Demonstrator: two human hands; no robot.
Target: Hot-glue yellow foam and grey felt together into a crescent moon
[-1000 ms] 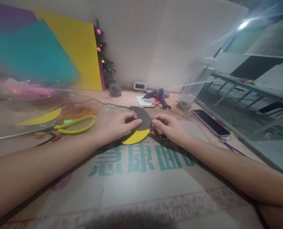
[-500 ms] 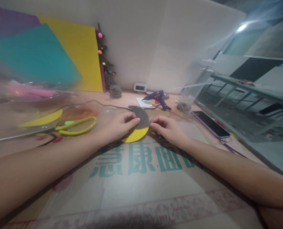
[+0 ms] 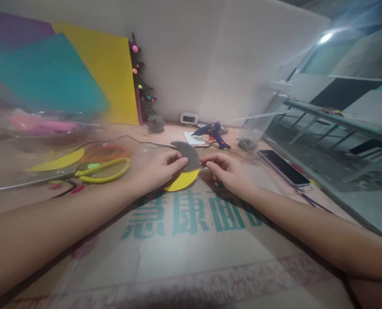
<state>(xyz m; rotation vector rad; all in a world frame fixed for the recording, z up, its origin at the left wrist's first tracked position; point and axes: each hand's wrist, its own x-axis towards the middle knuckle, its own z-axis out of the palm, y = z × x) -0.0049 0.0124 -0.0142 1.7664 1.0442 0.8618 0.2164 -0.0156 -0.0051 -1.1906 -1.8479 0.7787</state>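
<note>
A yellow crescent [image 3: 183, 180] is held above the table, its upper part covered in close rows of grey yarn [image 3: 189, 155]. My left hand [image 3: 168, 167] grips it from the left, thumb lying on the wrapped face. At its right edge, my right hand [image 3: 223, 169] is closed in a pinch, with what looks like a short stretch of the grey yarn at the fingertips. The lower yellow part is bare. A small ball of grey yarn [image 3: 248, 144] lies beyond my right hand.
Yellow-handled scissors [image 3: 104, 171] and another yellow crescent [image 3: 59, 160] lie left. Behind are a blue glue gun [image 3: 212, 131] on white paper, a small digital clock [image 3: 189, 118] and coloured sheets [image 3: 104, 73]. A phone [image 3: 284, 167] lies near the right edge.
My right fingers have shifted slightly left and up from the crescent's edge, and a bit of yarn shows at them. The crescent has moved a little left; my left hand keeps its grip.
</note>
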